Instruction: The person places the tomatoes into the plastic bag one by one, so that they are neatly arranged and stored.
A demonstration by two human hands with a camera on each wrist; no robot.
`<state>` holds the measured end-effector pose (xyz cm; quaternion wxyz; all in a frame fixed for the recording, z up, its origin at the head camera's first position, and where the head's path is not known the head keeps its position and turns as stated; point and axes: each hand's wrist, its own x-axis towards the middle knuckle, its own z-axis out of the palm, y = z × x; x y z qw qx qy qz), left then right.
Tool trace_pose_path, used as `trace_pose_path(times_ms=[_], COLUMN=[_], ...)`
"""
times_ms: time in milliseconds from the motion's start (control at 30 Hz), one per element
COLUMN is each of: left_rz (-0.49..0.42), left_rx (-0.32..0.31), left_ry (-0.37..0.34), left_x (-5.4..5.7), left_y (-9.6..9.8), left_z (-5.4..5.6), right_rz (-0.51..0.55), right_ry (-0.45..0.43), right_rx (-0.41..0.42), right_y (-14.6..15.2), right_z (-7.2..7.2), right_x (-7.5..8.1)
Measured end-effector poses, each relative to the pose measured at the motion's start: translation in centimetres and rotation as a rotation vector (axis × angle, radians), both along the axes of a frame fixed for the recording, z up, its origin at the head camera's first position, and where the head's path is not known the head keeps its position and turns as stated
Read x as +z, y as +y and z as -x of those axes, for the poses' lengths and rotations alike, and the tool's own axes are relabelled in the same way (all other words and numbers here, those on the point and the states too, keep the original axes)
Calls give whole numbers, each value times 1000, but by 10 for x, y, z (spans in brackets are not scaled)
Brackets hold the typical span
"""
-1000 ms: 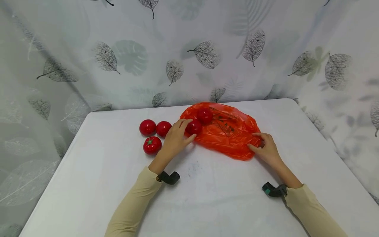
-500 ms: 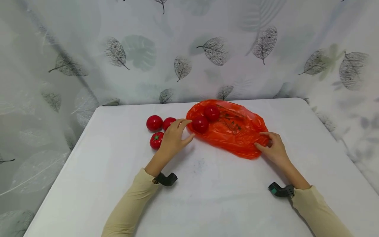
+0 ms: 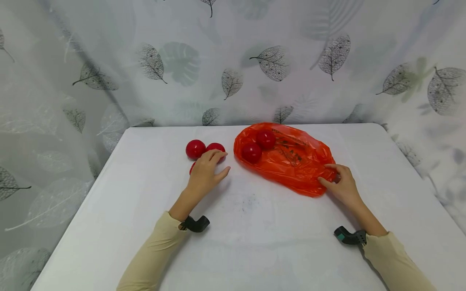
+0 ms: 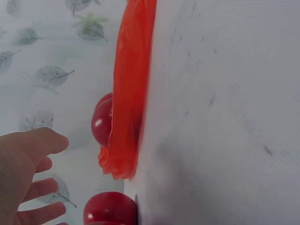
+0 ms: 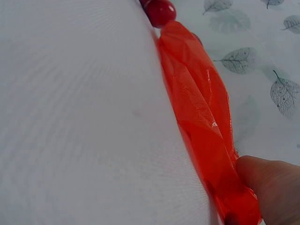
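Note:
A red-orange plastic bag [image 3: 291,161] lies spread on the white table, with two red tomatoes [image 3: 251,152] on its left part. At the bag's right end, my right hand [image 3: 342,184] pinches the plastic; its thumb [image 5: 265,180] presses the bag in the right wrist view. Left of the bag hovers my left hand [image 3: 204,173], holding nothing, thumb and fingers spread apart. It is nearest to three loose tomatoes: one at the back left [image 3: 195,149], a second tomato [image 3: 215,149] partly behind the fingers, and a third [image 3: 191,167] mostly hidden behind the hand.
The white table [image 3: 262,242] runs back to a leaf-patterned curtain [image 3: 218,52], which also hangs along both sides. Each wrist wears a black camera mount, such as the left one [image 3: 196,224].
My left hand has released a tomato on the bag and withdrawn left to the loose tomatoes. My right hand keeps its grip on the bag. The head view has shifted slightly.

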<state>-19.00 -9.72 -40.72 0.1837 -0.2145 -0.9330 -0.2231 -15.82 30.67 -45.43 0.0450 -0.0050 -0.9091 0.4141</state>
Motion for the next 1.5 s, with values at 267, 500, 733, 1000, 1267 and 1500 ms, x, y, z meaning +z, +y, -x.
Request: trace_pose_path(times_ms=[267,500,733,1000,1267,1500], left_rz=[3,-21,-44,-125,-178,-225], left_rx=[46,49,69,87,77,69], left_ry=[-14,-1,-40,-91,-164,-173], left_x=[-8,-12,-24,-32,-35,-35], left_y=[-12,-24,-39,-47,-52,-53], left_z=[-1,-1,-4,-7,-7,-7], right_rz=[-10,-19,-28,-15,-12,-8], right_ry=[-5,-1,-9,-8,1,15], right_rx=[-13,-17,-17,-12,-7,3], right_y=[3,4,2,1,-2,-3], right_z=[-3,-2,-5,-8,-6,-3], right_x=[0,1,0,-5,-3,2])
